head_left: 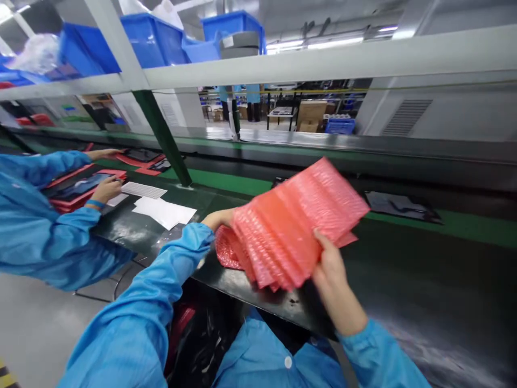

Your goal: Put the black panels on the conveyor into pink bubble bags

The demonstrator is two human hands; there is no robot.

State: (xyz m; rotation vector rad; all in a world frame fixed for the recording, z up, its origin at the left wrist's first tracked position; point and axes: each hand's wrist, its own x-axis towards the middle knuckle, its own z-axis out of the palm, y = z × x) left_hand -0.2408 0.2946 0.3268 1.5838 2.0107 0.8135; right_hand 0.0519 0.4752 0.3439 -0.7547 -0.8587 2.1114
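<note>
Red bubble-wrap stack [283,223]; in left hand [220,217] and right hand [332,265]

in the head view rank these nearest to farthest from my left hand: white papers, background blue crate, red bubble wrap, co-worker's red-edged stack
1. Red bubble wrap: in your left hand.
2. White papers: on the table, left.
3. Co-worker's red-edged stack: farther left, past the papers.
4. Background blue crate: far beyond the table.

The left hand's [219,217] fingers are hidden behind the red bubble-wrap bags [283,226], whose lower edges blur, and the view's left edge crops the co-worker [28,215].
</note>
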